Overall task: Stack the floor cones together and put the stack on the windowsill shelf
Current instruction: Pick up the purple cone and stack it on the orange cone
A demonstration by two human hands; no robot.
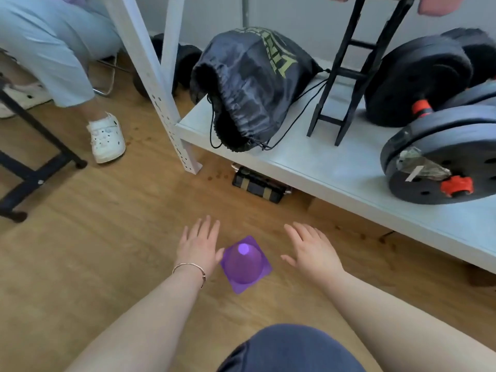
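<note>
A purple floor cone [244, 264] with a square base stands upright on the wooden floor, seen from above. My left hand [198, 244] is flat and open just left of it, thumb almost touching the base edge. My right hand [311, 248] is open to the right of the cone, a small gap away, fingers spread. Neither hand holds anything. Only this one cone is in view.
A low white shelf [316, 167] runs from centre to right, carrying a black drawstring bag [249, 87], a black stand [346, 76] and black dumbbells [434, 157]. A white upright post [158, 84] stands at its corner. A seated person's leg and white shoe [106, 138] are at left.
</note>
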